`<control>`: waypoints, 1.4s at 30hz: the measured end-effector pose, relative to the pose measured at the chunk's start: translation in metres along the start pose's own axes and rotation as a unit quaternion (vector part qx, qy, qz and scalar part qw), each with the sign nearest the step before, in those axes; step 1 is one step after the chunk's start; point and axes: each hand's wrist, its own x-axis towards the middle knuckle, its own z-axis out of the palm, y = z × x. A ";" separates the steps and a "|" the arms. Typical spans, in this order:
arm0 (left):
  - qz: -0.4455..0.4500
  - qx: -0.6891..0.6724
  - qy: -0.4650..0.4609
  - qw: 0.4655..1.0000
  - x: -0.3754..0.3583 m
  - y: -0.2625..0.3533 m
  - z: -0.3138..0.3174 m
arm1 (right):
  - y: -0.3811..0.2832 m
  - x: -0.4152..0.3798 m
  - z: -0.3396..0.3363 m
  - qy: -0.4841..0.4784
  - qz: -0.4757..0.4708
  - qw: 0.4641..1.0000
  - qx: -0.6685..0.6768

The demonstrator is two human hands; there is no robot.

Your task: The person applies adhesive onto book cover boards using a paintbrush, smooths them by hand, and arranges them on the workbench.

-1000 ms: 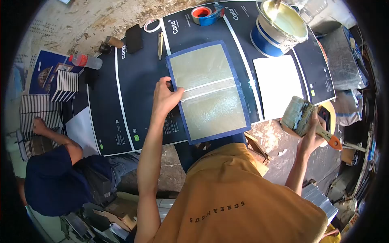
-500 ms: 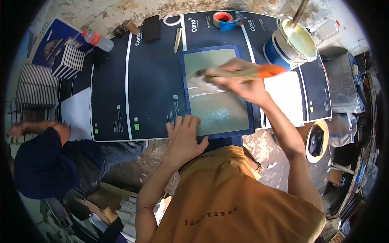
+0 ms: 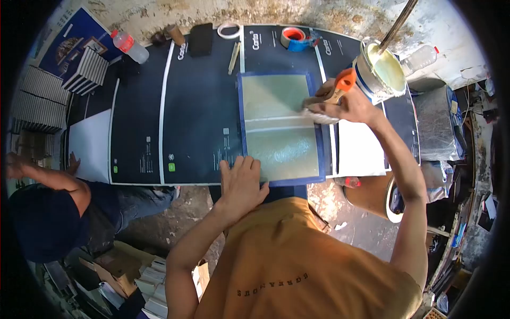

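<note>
A wide paintbrush (image 3: 340,91) with an orange-tipped handle is gripped in my right hand (image 3: 357,106). Its pale bristles, slightly blurred, meet the right edge of a greyish board panel (image 3: 276,103) bordered in dark blue. Wet, shiny patches show on the panel's lower half, and a pale strip crosses its middle. My left hand (image 3: 241,183) lies at the panel's lower left corner, fingers stretched over the blue border and the dark table. Just right of the brush stands a bucket (image 3: 366,74) of pale creamy liquid with a stick in it.
Tape rolls (image 3: 293,38), a cutter knife (image 3: 234,58), a black block (image 3: 201,40) and a water bottle (image 3: 130,47) line the table's far side. Stacked books (image 3: 87,72) stand far left. White sheets (image 3: 362,149) lie to the right. Another person (image 3: 48,218) is at the left.
My right hand has swept the brush rightward, from over the panel's middle to its right edge. My left hand stays at the lower left corner. The camera view has shifted slightly.
</note>
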 end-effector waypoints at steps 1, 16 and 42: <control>0.005 0.022 -0.008 1.000 0.000 0.001 -0.001 | -0.015 0.010 0.001 0.004 -0.007 0.996 0.091; -0.038 -0.317 0.145 0.937 0.035 -0.062 0.009 | 0.031 -0.151 -0.032 0.350 0.196 0.912 0.081; -0.315 -0.570 0.039 0.758 0.109 -0.100 0.011 | -0.034 0.050 0.164 0.466 0.181 0.855 0.140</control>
